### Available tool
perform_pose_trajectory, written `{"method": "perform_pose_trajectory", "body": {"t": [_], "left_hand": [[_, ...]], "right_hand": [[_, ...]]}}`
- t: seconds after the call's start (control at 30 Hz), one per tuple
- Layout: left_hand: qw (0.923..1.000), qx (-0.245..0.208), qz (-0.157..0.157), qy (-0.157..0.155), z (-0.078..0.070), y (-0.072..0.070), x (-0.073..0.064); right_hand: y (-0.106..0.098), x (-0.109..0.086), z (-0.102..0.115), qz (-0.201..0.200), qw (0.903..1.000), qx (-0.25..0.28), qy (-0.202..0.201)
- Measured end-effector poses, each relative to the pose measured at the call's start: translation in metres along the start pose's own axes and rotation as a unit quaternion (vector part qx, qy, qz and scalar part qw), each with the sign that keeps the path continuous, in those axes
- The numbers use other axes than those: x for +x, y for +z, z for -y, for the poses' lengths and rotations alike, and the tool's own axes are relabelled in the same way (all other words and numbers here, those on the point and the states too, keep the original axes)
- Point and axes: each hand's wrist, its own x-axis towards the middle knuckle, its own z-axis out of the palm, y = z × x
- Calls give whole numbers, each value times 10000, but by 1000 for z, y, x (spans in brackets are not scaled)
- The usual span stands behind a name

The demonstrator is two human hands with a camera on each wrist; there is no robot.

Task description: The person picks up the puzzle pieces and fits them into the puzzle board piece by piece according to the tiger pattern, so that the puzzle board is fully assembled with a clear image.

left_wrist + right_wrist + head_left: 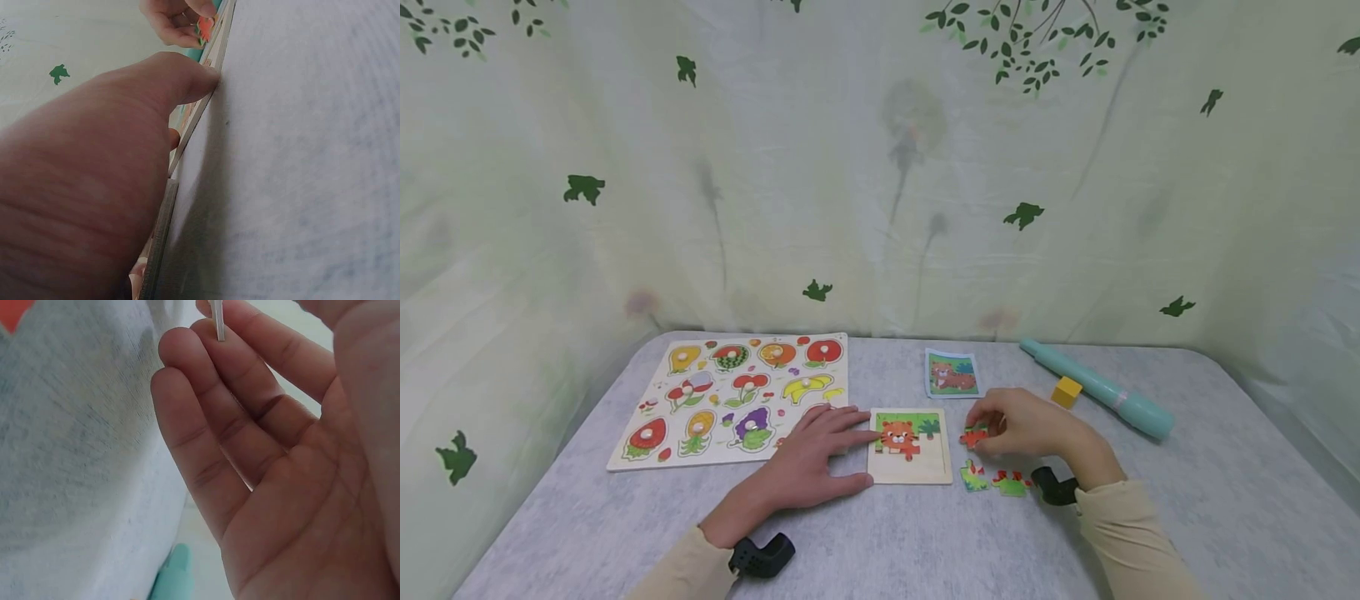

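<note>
A small square wooden puzzle tray lies in front of me, with a tiger's face and a green strip fitted in its upper part and bare wood below. My left hand lies spread at the tray's left side, thumb and fingertips on its edge. Just right of the tray, my right hand pinches an orange-red puzzle piece between thumb and fingers; the left wrist view shows this piece raised on edge. Two loose green-and-red pieces, one beside the other, lie below that hand.
A large fruit peg puzzle board lies at the left, partly under my left fingers. A tiger picture card lies behind the tray. At the right are a yellow cube and a long teal cylinder. A printed curtain hangs behind the table.
</note>
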Motion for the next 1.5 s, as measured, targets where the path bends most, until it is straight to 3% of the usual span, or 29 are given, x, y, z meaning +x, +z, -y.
{"method": "perform_pose_trajectory", "body": {"t": [0.33, 0.57, 0.73, 1.5], "left_hand": [[10000, -7, 30, -40, -1, -1, 0], [10000, -6, 44, -48, -1, -1, 0], [9999, -11, 80, -86, -1, -1, 0], [10000, -11, 67, -58, 0, 0, 1]], "right_hand": [[5, 5, 6, -31, 9988, 151, -455], [3, 4, 7, -179, 9995, 101, -232], [6, 7, 10, -213, 9984, 70, -515], [33, 20, 34, -478, 9909, -825, -948]]}}
